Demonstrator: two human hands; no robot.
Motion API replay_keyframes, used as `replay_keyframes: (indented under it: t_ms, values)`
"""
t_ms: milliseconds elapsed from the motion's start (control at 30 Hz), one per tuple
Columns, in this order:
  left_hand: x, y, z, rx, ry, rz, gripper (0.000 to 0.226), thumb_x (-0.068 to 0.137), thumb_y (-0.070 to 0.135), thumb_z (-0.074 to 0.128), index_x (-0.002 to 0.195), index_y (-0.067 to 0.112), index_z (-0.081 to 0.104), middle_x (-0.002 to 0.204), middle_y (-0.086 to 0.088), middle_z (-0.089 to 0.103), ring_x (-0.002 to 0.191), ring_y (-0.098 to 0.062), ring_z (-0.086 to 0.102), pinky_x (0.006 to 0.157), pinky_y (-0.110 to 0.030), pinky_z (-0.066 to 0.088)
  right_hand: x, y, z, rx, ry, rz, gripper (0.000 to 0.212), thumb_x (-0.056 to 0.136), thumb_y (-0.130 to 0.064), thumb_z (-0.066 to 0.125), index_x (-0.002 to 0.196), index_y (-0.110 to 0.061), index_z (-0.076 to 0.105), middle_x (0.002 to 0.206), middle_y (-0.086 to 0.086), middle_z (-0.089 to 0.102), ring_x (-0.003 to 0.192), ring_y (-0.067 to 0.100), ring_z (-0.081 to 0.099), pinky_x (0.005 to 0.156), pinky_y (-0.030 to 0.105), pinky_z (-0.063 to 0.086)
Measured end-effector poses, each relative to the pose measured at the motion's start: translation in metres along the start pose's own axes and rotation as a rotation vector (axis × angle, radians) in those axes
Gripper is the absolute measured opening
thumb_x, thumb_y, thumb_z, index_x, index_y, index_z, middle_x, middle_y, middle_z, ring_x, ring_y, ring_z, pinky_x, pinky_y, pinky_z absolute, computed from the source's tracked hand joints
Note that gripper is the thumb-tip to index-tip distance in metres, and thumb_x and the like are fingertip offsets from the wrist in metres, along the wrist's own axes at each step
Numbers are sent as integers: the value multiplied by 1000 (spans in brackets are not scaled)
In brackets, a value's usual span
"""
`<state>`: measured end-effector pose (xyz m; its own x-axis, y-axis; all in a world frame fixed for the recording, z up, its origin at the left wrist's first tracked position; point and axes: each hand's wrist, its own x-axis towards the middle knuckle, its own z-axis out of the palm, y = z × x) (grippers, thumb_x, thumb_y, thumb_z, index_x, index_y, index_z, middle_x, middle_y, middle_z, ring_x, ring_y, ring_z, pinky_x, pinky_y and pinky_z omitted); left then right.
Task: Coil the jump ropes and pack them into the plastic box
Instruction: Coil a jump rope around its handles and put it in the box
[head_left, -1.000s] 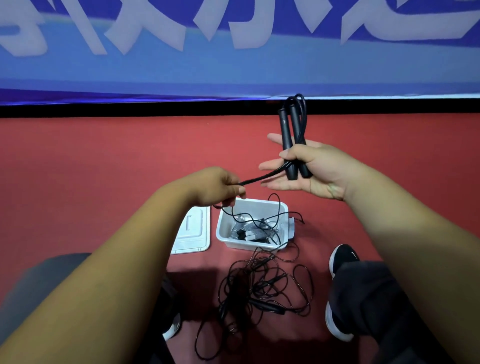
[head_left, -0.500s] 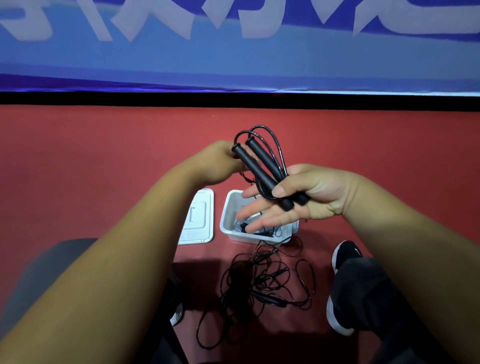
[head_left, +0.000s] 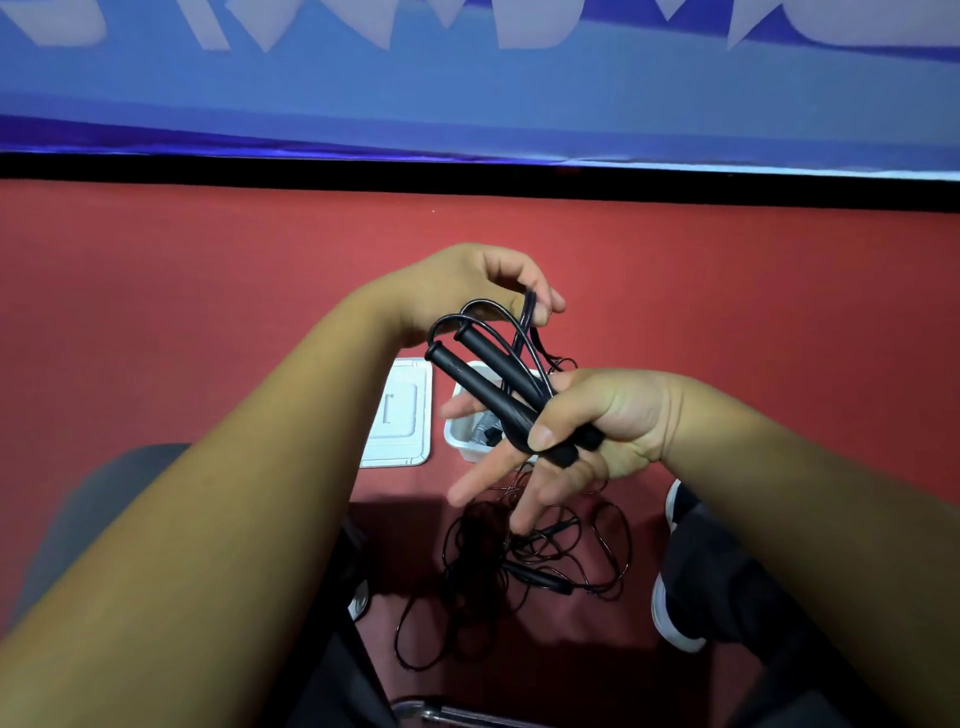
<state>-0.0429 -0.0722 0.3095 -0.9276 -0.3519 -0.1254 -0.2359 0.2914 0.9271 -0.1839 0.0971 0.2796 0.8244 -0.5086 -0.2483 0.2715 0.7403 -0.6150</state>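
Observation:
My right hand (head_left: 608, 421) holds the two black handles (head_left: 483, 387) of a jump rope side by side, thumb pressed over them, the other fingers stretched out below. Thin black cord (head_left: 498, 317) loops up from the handles to my left hand (head_left: 467, 288), which pinches it just above and behind them. Under my hands on the red floor stands the white plastic box (head_left: 462, 436), mostly hidden, with dark rope parts inside. More black jump ropes (head_left: 540, 566) lie tangled on the floor in front of the box.
The box's white lid (head_left: 400, 415) lies flat on the floor left of the box. My two shoes (head_left: 675, 613) and dark trouser legs flank the rope pile. A blue banner (head_left: 467, 104) lines the far edge of the red floor.
My right hand tilted the handles from upright to slanting and lowered them over the box. My left hand rose from beside the box and carried the cord up behind the handles.

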Motion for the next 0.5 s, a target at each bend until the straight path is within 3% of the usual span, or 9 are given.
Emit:
replay_keyframes:
  t_ms: [167,267,333,433,500]
  values:
    - [-4,11,-1,-35,34,29,13,86,4,79,97,2,72,98,-16,74,113,-45,68,108,-50,51,-1,0,-1,-55,174,20,30,95,5,42,122,-2,55,132,40,62,91,39,79,67,24,64]
    - [-7,18,-3,-4,72,26,18,83,3,82,97,-1,72,94,-17,74,93,-29,72,97,-44,56,-1,-2,-2,-91,292,39,20,92,3,47,109,-3,55,124,38,67,80,34,79,59,24,63]
    - [-7,23,-6,23,88,19,18,82,-5,80,98,0,73,93,-15,76,90,-22,73,95,-39,57,-1,-3,-6,-125,344,62,17,92,2,48,106,-4,55,130,35,66,75,28,78,56,22,62]
    - [-9,32,-8,149,105,21,27,81,-9,74,96,13,79,92,-14,76,84,-17,71,86,-31,56,-1,-4,-15,-184,494,76,16,92,1,53,108,-3,55,132,29,68,65,19,73,50,20,58]
    - [-10,37,-7,276,116,43,28,81,-1,76,93,24,82,93,-10,72,80,-18,66,80,-31,52,3,-4,-20,-177,648,67,15,95,3,54,109,-1,56,119,24,74,57,13,65,44,17,52]
